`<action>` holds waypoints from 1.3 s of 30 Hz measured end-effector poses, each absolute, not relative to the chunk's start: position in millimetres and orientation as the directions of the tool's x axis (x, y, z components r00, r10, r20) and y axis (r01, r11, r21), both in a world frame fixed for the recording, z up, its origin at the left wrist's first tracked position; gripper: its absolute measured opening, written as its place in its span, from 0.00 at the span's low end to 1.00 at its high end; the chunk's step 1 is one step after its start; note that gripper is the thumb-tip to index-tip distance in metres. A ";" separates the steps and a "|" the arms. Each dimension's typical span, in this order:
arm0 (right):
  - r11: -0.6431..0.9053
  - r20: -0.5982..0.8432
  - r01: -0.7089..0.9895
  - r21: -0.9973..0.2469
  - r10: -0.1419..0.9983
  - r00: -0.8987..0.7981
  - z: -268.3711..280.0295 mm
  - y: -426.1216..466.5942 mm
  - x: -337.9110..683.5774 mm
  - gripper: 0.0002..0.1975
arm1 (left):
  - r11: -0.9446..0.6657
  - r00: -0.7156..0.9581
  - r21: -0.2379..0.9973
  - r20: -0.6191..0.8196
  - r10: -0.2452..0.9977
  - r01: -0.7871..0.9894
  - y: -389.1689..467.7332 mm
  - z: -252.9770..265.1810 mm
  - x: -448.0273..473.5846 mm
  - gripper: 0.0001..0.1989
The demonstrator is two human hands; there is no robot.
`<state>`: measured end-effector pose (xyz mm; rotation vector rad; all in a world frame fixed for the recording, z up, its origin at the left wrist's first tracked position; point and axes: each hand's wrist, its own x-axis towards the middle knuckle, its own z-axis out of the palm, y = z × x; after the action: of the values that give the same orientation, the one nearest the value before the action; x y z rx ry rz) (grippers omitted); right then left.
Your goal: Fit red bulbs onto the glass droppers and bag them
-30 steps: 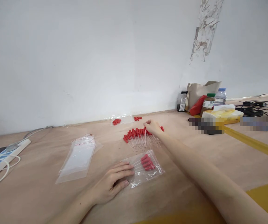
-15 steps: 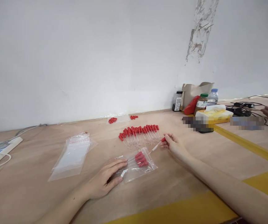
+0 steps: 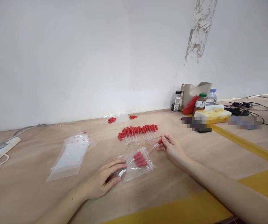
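Note:
A clear zip bag [image 3: 134, 176] lies on the table with several red-bulbed droppers [image 3: 139, 159] inside, their glass tubes pointing left. My left hand [image 3: 103, 179] holds the bag's left end against the table, thumb and fingers on the plastic. Between the thumb and fingers of my right hand [image 3: 171, 149] is a glass dropper [image 3: 159, 142], gripped by its red bulb. Its tube points left and down, with the tip at the bag's right end; whether the tip is inside, I cannot tell. Just behind the bag, a row of droppers [image 3: 138, 130] lies with bulbs facing the wall.
Flat zip bags [image 3: 70, 155] are stacked at left, near a power strip [image 3: 5, 152]. Loose red bulbs [image 3: 111, 120] lie on plastic by the wall. At right stand a tissue pack [image 3: 213, 115], bottles and a beige bag [image 3: 194, 91], with cables [image 3: 241, 109] beyond.
My right hand has moved slightly left, bringing the dropper closer to the bag. My left hand stays on the bag. Another person's hand at far right has mostly left view.

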<state>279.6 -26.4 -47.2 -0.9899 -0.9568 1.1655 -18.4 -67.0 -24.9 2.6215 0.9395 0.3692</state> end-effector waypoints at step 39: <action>0.045 -0.031 0.181 -0.982 0.918 -0.395 -44.7 -44.9 260.3 0.10 | -0.747 0.754 0.384 0.169 0.635 0.543 -67.7 -22.0 -14.5 0.18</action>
<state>260.3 -44.9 -44.7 -1.1222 -1.6569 1.4044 -14.5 -67.7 -22.0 2.6411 0.9126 0.4169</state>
